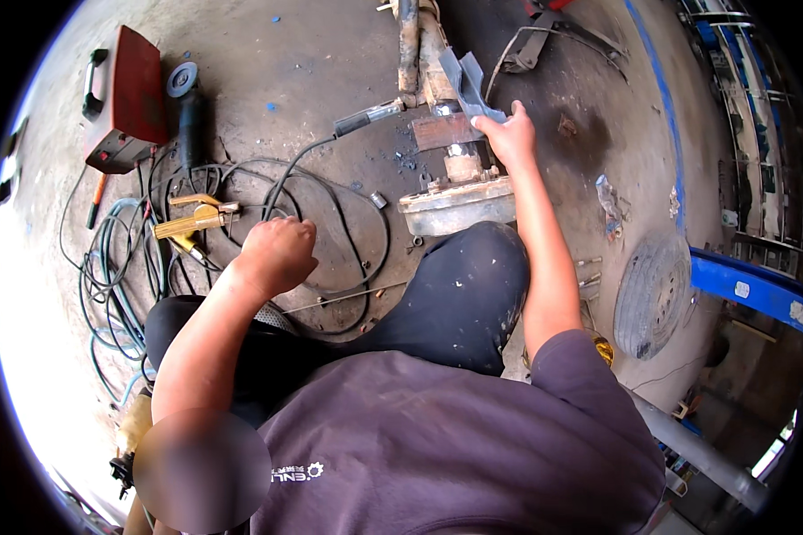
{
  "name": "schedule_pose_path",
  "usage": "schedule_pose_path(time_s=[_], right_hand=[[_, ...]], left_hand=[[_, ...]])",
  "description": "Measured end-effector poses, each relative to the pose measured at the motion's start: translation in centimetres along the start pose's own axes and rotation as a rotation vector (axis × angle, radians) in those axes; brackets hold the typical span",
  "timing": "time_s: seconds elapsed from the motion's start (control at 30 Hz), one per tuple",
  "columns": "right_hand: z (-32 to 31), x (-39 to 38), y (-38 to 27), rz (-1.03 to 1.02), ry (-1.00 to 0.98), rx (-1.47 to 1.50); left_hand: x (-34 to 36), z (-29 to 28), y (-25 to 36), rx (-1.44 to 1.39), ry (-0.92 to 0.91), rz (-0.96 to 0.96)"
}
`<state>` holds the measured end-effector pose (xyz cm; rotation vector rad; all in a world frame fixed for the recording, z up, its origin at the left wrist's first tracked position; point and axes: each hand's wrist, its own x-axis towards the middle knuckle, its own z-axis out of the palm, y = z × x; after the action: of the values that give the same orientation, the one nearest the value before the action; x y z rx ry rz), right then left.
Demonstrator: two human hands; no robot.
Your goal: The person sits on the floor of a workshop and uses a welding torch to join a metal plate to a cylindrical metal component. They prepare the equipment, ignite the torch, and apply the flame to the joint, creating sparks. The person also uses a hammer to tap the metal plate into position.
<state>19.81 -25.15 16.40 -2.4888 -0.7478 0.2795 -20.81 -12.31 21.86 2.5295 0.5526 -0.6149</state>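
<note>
My right hand [509, 138] is closed around the lower end of a bent grey metal bracket [464, 80]. The bracket stands tilted above a rusty vehicle axle [435, 80]. Just beside the fingers, a brown flat metal plate [439, 132] lies across the axle tube. A round brake drum [459, 209] forms the near end, close to my knee. My left hand [278, 254] hovers over the cables with its fingers curled in; anything inside them is hidden. Nearest to it is a brass-coloured welding clamp [201, 221]. A black-handled clamp [366, 118] on a cable touches the axle.
A red welding machine [129, 102] and an angle grinder [186, 116] stand at the far left. Coiled cables [120, 267] spread over the floor on the left. A wheel [653, 299] and a blue beam [749, 290] are on the right. Metal scraps dot the concrete.
</note>
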Motion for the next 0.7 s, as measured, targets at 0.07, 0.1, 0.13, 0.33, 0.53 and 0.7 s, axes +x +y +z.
schedule_pose_path(time_s=[0.07, 0.1, 0.13, 0.33, 0.53, 0.7], right_hand=[[1.2, 1.5, 2.0, 0.016, 0.067, 0.092], [1.2, 1.5, 0.3, -0.027, 0.103, 0.089], [0.6, 1.4, -1.0, -0.028, 0.058, 0.017], [1.5, 5.3, -0.6, -0.018, 0.101, 0.01], [2.9, 7.4, 2.4, 0.071, 0.164, 0.394], [2.8, 8.4, 5.1, 0.25, 0.301, 0.561]], left_hand=[[0.2, 0.0, 0.1, -0.01, -0.043, -0.01], [0.1, -0.1, 0.0, -0.009, -0.059, -0.032], [0.0, -0.1, -0.1, -0.008, -0.075, -0.054], [0.2, -0.4, -0.1, -0.001, -0.062, -0.034], [0.7, 1.2, -2.0, 0.017, -0.078, -0.085], [1.7, 1.9, -2.5, 0.065, -0.152, -0.116]])
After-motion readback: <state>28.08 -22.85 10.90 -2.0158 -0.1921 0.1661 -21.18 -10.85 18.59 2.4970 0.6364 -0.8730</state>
